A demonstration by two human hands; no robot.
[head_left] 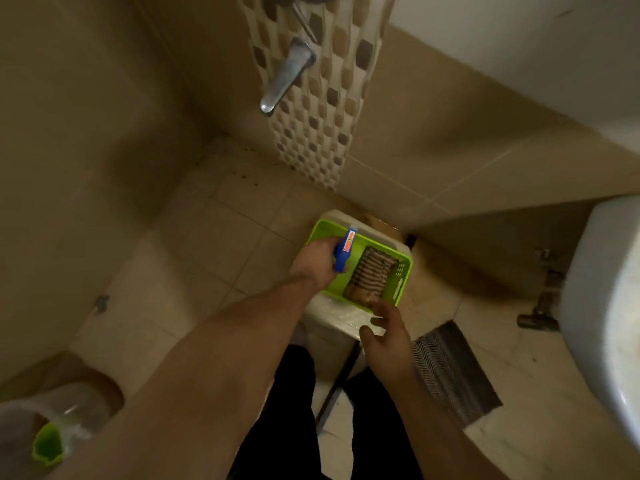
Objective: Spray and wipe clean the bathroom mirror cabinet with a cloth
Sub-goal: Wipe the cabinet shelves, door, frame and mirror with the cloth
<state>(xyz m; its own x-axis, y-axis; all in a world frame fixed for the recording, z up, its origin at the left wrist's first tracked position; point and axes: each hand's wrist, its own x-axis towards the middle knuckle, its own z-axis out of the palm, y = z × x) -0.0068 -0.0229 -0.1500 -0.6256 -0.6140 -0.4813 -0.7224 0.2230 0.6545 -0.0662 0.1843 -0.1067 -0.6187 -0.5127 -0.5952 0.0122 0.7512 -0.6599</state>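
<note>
Beige tiles covered the bathroom walls and floor [214, 237], with a metal tap [287, 76] set on a strip of brown and cream mosaic [322, 126] in the corner. Below it a white stool [332, 317] stood on the floor and carried a bright green basket [323, 227]. A striped cloth [372, 277] lay folded inside the basket, toward its right side. The left hand [317, 263] reached over the basket's left part, its fingers wrapped round a blue spray bottle [344, 249] with a red and white label. The right hand [388, 332] hung just beside the basket's near corner, fingers relaxed and slightly spread, holding nothing; whether the fingertips touched the rim could not be told. A white sink [602, 306] filled the right edge, and a dark striped mat [450, 368] lay on the floor between it and the stool. At lower left sat a clear plastic container [69, 417].
</note>
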